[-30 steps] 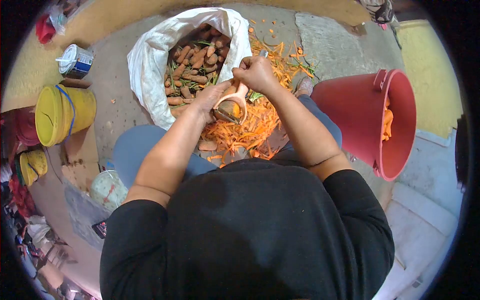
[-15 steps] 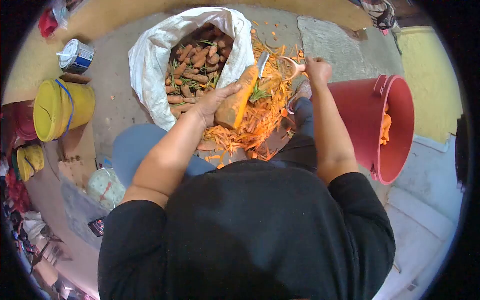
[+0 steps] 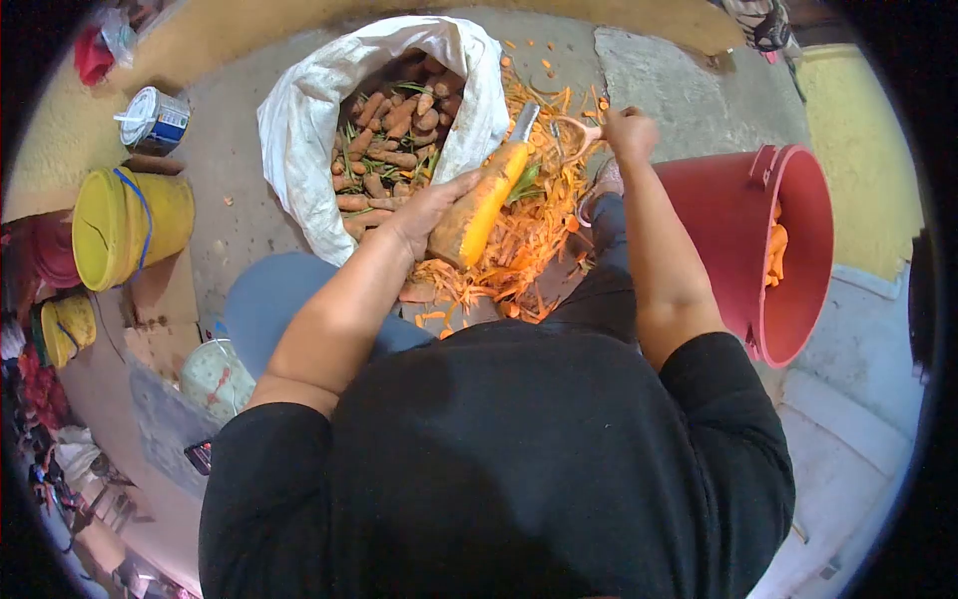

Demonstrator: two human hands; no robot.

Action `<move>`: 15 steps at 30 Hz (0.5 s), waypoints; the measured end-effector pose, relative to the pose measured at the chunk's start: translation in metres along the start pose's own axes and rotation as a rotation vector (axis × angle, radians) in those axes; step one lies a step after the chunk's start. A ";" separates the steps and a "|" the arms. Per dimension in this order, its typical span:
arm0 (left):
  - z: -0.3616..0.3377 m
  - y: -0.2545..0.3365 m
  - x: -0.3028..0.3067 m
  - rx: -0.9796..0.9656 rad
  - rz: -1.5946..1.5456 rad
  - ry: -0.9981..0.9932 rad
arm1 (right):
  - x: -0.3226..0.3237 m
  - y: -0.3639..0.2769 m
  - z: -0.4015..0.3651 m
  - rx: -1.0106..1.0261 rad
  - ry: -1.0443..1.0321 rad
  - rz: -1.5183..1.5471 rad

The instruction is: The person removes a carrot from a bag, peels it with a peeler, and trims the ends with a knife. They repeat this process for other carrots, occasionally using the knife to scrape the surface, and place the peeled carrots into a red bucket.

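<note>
My left hand [image 3: 431,212] is closed round a large, thick carrot [image 3: 483,208], tilted with its far end up and right. A bright orange peeled strip runs along its right side; the rest is brown skin. My right hand [image 3: 630,134] grips the pinkish handle of a peeler [image 3: 576,135], whose metal blade lies at the carrot's far end. Orange peelings [image 3: 519,272] are heaped on the floor beneath, with some green leaves beside the carrot. Left of this stands an open white sack [image 3: 304,130] full of unpeeled carrots [image 3: 394,130].
A red bucket [image 3: 714,225] lies tipped at the right with orange pieces inside. At the left are a yellow bucket [image 3: 160,215], a small white-and-blue tub [image 3: 155,118], a smaller yellow container [image 3: 75,324] and a pale round lidded container [image 3: 212,379]. A phone lies near my left sleeve.
The peeler has moved slightly at the carrot's far end, and more orange flesh shows along the carrot's right side. My left hand still holds the carrot.
</note>
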State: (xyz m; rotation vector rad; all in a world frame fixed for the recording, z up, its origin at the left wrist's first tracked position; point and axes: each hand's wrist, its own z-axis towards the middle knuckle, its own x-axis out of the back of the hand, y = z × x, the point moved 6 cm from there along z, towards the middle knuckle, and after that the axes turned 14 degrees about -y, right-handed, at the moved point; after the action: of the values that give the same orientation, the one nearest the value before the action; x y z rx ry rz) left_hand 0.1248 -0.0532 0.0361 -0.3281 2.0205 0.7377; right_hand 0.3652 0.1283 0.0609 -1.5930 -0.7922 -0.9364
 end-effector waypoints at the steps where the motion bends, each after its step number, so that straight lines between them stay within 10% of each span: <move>1: 0.000 0.000 0.000 -0.027 -0.015 0.004 | 0.007 0.001 -0.004 -0.018 0.022 0.076; 8: 0.008 0.002 -0.004 -0.023 0.057 0.105 | -0.020 -0.129 -0.134 0.556 -0.345 0.286; 15: 0.005 -0.013 0.002 -0.008 -0.041 0.000 | -0.033 -0.008 0.004 0.063 -0.089 -0.189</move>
State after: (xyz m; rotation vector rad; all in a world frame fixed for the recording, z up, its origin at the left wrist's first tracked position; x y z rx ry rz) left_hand 0.1338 -0.0604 0.0281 -0.3729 2.0060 0.7206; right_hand 0.3437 0.1330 0.0350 -1.5329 -1.0392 -0.9691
